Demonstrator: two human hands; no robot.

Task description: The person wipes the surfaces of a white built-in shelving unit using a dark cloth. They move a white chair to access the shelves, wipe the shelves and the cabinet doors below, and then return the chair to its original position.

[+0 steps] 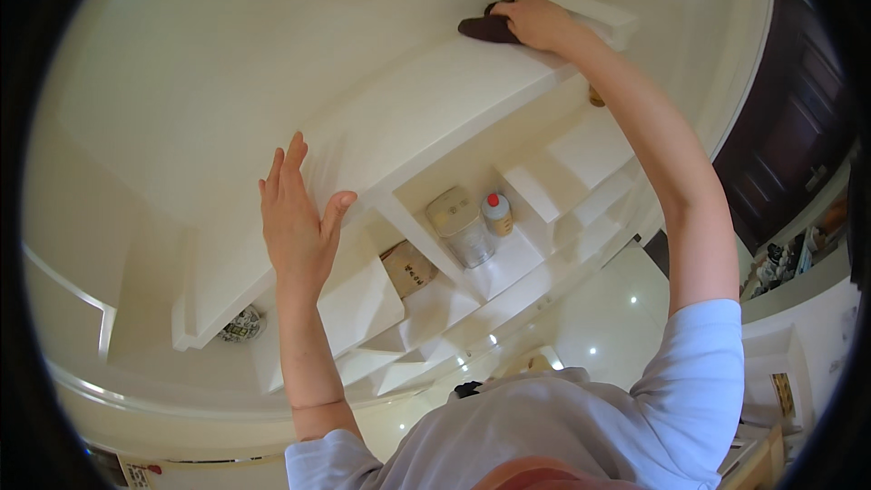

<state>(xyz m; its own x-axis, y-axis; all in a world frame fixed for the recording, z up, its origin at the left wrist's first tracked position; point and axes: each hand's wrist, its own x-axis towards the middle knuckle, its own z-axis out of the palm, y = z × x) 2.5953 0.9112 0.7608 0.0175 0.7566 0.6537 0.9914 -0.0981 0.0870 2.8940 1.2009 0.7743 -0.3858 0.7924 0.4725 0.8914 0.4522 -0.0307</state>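
Note:
A dark brown cloth (pixel 488 30) lies bunched on the long white shelf top (pixel 435 105), near its right end. My right hand (pixel 537 22) grips the cloth and presses it against the shelf. At the left, my left hand (pixel 298 218) is raised with fingers spread and thumb out, holding nothing; it appears over the front part of the same shelf, and whether it touches the surface cannot be told.
Below, in the compartments, stand a clear plastic container (pixel 463 228), a bottle with a red cap (pixel 497 214) and a brown package (pixel 409 269). A patterned round object (pixel 243 325) sits under the shelf's left end. A dark door (pixel 782 109) is at the right.

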